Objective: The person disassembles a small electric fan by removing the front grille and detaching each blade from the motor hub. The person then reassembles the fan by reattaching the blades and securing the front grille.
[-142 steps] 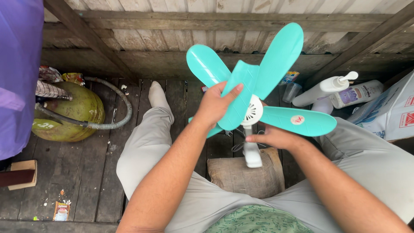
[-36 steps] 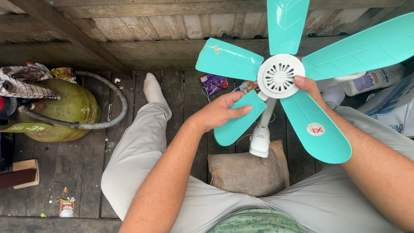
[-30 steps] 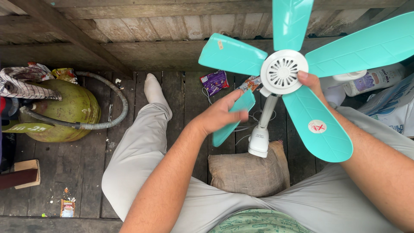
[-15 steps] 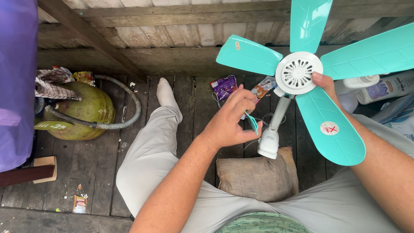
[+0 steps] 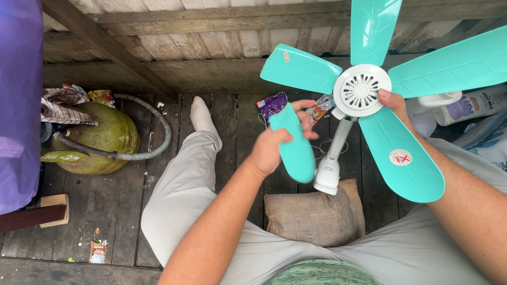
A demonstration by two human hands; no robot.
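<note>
Above the person's lap, the left hand (image 5: 272, 150) grips a loose teal fan blade (image 5: 294, 142), while the right hand (image 5: 393, 103) pinches the white hub (image 5: 362, 91) of the ceiling fan (image 5: 369, 100) over the burlap sack (image 5: 314, 216).

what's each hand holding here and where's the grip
The left hand holds a loose teal fan blade around its upper half. The right hand grips the ceiling fan at the rim of its white hub.
</note>
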